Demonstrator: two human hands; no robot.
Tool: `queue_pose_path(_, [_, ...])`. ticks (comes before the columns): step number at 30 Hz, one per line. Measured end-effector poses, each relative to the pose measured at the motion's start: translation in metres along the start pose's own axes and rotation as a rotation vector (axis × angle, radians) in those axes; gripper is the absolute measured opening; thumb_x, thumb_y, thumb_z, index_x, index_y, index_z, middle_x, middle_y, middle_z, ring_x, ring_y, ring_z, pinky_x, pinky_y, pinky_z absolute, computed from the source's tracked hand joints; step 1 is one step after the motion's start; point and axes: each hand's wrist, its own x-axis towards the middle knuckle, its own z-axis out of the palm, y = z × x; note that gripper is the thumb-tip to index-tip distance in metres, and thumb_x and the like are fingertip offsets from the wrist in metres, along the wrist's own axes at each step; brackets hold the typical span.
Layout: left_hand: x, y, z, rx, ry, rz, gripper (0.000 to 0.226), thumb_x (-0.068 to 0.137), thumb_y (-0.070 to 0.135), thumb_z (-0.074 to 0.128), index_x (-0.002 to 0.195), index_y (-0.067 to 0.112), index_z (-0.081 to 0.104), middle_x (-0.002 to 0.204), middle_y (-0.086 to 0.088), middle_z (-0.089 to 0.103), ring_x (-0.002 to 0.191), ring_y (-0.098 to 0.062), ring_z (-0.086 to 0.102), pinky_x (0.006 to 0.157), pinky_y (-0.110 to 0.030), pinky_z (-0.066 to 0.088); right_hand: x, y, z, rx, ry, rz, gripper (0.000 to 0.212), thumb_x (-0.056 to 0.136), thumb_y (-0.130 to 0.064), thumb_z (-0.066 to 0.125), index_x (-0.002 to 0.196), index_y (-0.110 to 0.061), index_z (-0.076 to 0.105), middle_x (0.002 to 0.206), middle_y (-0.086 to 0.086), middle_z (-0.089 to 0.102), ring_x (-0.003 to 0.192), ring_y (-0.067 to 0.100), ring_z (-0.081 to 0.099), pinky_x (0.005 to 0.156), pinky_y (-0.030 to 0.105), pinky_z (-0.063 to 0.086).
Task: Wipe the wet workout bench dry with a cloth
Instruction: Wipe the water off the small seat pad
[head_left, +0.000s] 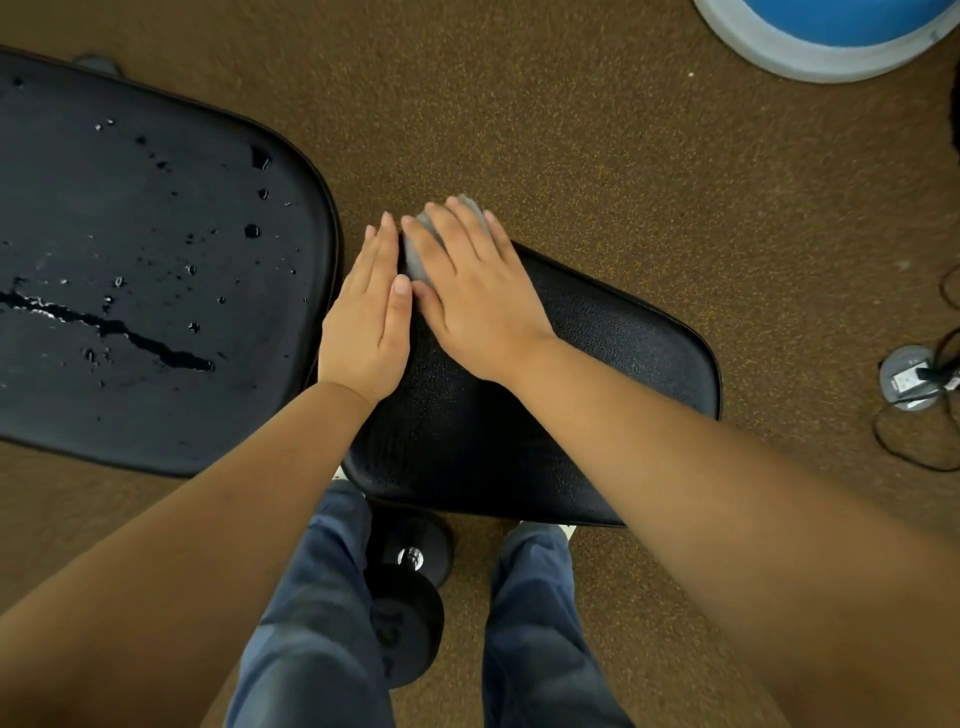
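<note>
The black workout bench has two pads. Its large back pad (156, 249) at the left carries a long streak of water and several scattered drops. The smaller seat pad (597, 374) lies in the middle. A grey cloth (415, 254) sits at the seat pad's far left corner. My right hand (478, 296) lies flat on the cloth, pressing it onto the pad. Beside it, my left hand (369, 317) rests flat on the seat pad's left edge, its thumb touching the right hand. Most of the cloth is hidden under my fingers.
Brown speckled rubber flooring (623, 156) surrounds the bench. A black dumbbell (410, 587) lies on the floor between my legs. A blue and grey balance dome (831, 36) is at the top right. A floor socket (909, 379) with black cables sits at the right.
</note>
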Motion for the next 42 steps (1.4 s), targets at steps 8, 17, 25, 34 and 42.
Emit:
queue_pose_path(8, [0.000,0.002,0.002,0.082,0.024,0.019,0.054,0.103,0.032,0.022,0.152,0.012,0.017,0.159,0.001,0.018,0.144,-0.003,0.008,0.104,0.001,0.006,-0.059,0.031,-0.013,-0.026,-0.010,0.145,0.055,0.098,-0.033,0.034,0.147,-0.008,0.031,0.148,0.015,0.034,0.141,0.032,0.025,0.118,0.046,0.014])
queue_pose_path(17, [-0.001,0.004,0.002,0.110,0.022,0.001,0.053,0.103,0.033,0.021,0.153,0.014,0.015,0.160,0.002,0.017,0.141,0.002,0.004,0.113,-0.021,0.017,-0.157,0.079,-0.025,-0.021,-0.067,0.330,0.056,0.099,-0.034,0.030,0.149,-0.010,0.021,0.153,0.014,0.023,0.145,0.030,0.012,0.119,0.043,0.007])
queue_pose_path(25, [-0.001,0.004,0.002,0.107,0.038,-0.010,0.053,0.103,0.032,0.023,0.152,0.014,0.017,0.159,0.002,0.019,0.141,0.001,0.005,0.111,-0.020,0.017,-0.197,0.087,-0.020,0.039,-0.011,0.447,0.056,0.098,-0.031,0.030,0.147,-0.005,0.023,0.151,0.018,0.024,0.144,0.035,0.013,0.118,0.051,0.016])
queue_pose_path(34, [0.001,0.000,0.004,0.140,0.026,0.021,0.054,0.103,0.034,0.021,0.152,0.012,0.018,0.159,0.000,0.019,0.147,-0.012,0.012,0.108,-0.005,0.005,-0.143,0.090,-0.026,-0.048,-0.050,0.232,0.057,0.098,-0.034,0.031,0.148,-0.008,0.026,0.151,0.017,0.029,0.143,0.033,0.018,0.117,0.050,0.013])
queue_pose_path(42, [0.000,0.002,0.002,0.085,0.018,0.006,0.054,0.103,0.035,0.021,0.152,0.014,0.017,0.159,0.001,0.019,0.147,-0.011,0.012,0.109,-0.016,0.016,-0.030,0.030,-0.010,-0.091,-0.051,0.020,0.058,0.098,-0.037,0.032,0.149,-0.010,0.026,0.151,0.014,0.032,0.142,0.032,0.023,0.118,0.049,0.013])
